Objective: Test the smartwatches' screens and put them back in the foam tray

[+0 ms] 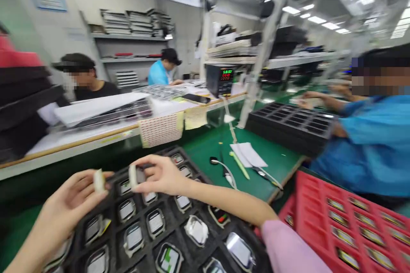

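Observation:
My left hand (75, 198) pinches a small pale flat piece (99, 180) between thumb and fingers, above the far left part of a black compartment tray (117, 239). Just right of it, my right hand (165, 175) grips a watch case (133, 178) by its edges, turned side-on. The two held things are apart. Below both hands, the tray's cells hold several watch cases, among them one with a white face (155, 221) and one with a green and white patch (169, 259). A case with a yellow tab (94, 227) lies under my left hand.
A red tray (309, 222) with several watch parts stands at right. Past the black tray, a white cable (226, 170), a green pen (240, 165) and paper (248, 155) lie on the green bench. A co-worker in blue (378, 136) sits at right beside stacked black trays (285, 136).

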Motion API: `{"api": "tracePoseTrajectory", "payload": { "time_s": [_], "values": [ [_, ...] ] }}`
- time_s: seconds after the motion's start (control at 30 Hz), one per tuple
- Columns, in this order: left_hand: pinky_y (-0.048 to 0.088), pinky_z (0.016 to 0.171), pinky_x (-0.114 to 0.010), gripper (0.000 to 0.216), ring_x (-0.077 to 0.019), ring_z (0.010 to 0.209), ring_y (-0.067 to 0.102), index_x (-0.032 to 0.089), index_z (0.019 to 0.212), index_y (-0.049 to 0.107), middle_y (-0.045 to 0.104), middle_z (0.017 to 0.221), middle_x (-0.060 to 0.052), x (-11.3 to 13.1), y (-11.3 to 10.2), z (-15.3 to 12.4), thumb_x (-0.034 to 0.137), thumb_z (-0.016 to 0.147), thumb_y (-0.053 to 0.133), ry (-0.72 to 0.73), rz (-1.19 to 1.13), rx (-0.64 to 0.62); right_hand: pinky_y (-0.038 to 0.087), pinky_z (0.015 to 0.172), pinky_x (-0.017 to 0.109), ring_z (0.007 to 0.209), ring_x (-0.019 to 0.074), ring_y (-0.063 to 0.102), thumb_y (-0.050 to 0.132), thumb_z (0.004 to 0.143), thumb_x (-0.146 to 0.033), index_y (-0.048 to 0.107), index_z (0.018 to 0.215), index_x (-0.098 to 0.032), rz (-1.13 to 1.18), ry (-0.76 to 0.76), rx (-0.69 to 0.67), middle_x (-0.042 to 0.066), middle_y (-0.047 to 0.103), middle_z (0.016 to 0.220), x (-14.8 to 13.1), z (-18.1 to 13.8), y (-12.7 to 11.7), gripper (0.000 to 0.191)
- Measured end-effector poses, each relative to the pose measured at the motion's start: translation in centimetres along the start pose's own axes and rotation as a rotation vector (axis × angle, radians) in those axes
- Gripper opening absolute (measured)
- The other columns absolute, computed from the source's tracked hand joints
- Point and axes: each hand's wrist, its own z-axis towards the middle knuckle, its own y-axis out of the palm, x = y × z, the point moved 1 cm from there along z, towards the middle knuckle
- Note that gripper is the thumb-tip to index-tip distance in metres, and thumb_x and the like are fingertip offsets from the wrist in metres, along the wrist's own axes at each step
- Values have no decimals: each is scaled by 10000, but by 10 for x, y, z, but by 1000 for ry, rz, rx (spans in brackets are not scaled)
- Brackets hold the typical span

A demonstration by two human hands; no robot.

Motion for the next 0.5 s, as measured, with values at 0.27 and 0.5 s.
{"api": "tracePoseTrajectory", "payload": {
  "time_s": [0.27, 0.5],
  "values": [
    [450, 754, -250, 391, -153, 831, 586, 182, 1010, 526, 658, 978, -74, 21, 35, -25, 125, 665, 700, -248, -577, -11, 462, 359, 140, 512, 84, 564, 739, 721, -172, 467, 1102, -198, 16, 42, 114, 17, 583, 866, 8, -3, 6, 470],
    [409, 739, -210, 439, -116, 820, 545, 171, 1023, 559, 620, 897, -19, -13, 33, -25, -8, 624, 597, -336, -598, -22, 480, 377, 182, 558, 144, 628, 553, 862, -247, 526, 1137, -179, -43, 28, 93, 14, 570, 771, 11, -5, 8, 285]
  ]
}}
